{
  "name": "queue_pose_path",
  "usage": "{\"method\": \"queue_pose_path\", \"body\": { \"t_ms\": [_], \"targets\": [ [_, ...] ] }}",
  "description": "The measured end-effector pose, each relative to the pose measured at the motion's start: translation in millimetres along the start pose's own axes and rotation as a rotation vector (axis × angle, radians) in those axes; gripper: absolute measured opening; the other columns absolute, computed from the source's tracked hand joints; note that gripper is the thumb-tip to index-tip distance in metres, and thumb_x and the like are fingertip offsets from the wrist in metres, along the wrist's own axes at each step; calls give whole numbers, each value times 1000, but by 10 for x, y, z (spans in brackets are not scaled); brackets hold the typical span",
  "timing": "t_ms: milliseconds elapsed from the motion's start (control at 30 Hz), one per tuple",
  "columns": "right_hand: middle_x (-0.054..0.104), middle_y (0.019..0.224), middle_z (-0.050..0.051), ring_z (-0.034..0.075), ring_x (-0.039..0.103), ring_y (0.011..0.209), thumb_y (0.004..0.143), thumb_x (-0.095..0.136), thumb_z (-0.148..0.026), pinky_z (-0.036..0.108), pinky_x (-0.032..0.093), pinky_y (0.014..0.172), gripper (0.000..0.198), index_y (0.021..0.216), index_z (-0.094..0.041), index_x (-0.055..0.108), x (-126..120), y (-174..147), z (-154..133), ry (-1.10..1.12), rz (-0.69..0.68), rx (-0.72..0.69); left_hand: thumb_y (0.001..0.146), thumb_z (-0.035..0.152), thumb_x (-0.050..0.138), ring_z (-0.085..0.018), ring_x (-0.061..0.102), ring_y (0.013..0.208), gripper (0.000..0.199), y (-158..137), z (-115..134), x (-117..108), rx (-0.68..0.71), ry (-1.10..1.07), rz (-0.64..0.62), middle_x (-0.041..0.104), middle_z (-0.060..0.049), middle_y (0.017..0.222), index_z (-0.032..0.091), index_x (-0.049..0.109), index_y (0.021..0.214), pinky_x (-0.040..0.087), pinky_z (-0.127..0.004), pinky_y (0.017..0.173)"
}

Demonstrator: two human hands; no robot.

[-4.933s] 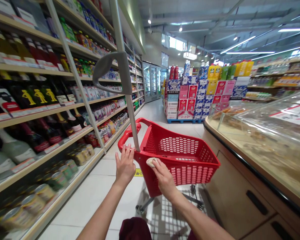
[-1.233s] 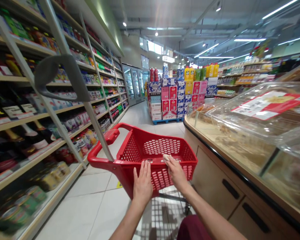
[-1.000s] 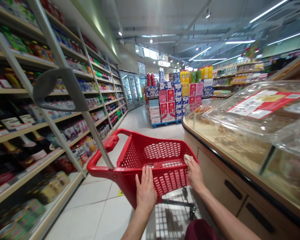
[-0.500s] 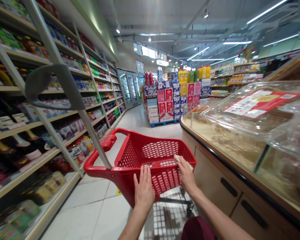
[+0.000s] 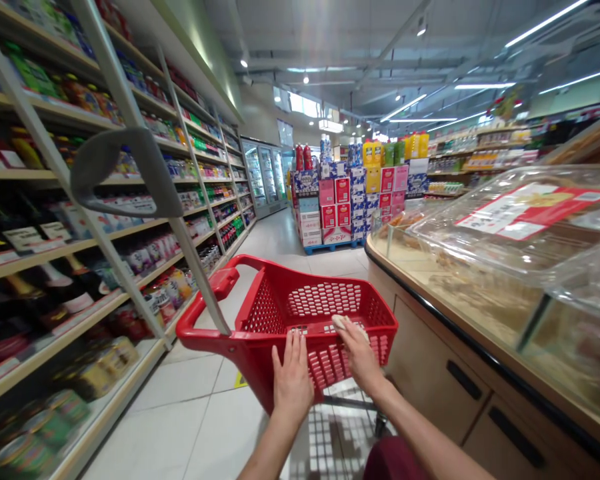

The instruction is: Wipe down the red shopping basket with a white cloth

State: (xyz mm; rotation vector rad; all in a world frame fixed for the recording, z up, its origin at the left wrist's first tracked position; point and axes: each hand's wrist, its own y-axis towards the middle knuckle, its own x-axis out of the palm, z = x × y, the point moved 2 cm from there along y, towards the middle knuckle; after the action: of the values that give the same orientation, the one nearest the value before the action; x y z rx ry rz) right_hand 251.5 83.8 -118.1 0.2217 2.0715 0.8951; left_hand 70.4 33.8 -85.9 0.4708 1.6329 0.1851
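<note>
A red shopping cart basket [image 5: 325, 287] with perforated sides stands in front of me, its grey pull handle [image 5: 130, 207] tilted up to the left. On the near rim lies my left hand [image 5: 293, 380], fingers stretched out with the tips over the edge, holding nothing. Farther right along the same rim, my right hand [image 5: 361, 357] presses a pale cloth [image 5: 339, 323] against it. Most of the cloth is hidden under the fingers. The inside of the basket shows only bare red plastic.
Shelves of drinks and bottles [image 5: 75, 287] line the left side. A wood-and-glass counter [image 5: 430, 333] with clear plastic food boxes [image 5: 510, 220] runs close along the right. Stacked cartons [image 5: 337, 207] stand on a blue pallet ahead, with glass-door fridges [image 5: 265, 170] beyond.
My right hand has slid left along the near rim with the cloth, closer to my left hand. The left hand stays in place on the rim. The view has shifted slightly.
</note>
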Motion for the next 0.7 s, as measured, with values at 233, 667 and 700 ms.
{"method": "queue_pose_path", "body": {
  "t_ms": [233,667,700],
  "targets": [
    [51,123,9,22,41,118,80,35,-16,45,34,96,37,108,-19,58,-203,-42,621,-111,163,329,66,18,40,-23,10,131,70,-13,33,-11,14,-1,-10,19,-7,142,11,23,133,19,-50,103],
    [50,123,11,23,41,117,80,35,-16,45,36,96,37,108,-15,59,-140,-12,461,-97,156,276,68,18,39,-23,12,131,67,-27,67,24,49,18,18,21,-7,142,11,23,133,18,-50,103],
    [51,122,11,23,41,117,80,34,-16,45,35,96,37,108,-15,59,-156,-26,498,-108,176,300,68,18,39,-23,13,131,67,-27,80,26,41,11,18,21,-7,142,11,24,133,19,-50,103]
  ]
}}
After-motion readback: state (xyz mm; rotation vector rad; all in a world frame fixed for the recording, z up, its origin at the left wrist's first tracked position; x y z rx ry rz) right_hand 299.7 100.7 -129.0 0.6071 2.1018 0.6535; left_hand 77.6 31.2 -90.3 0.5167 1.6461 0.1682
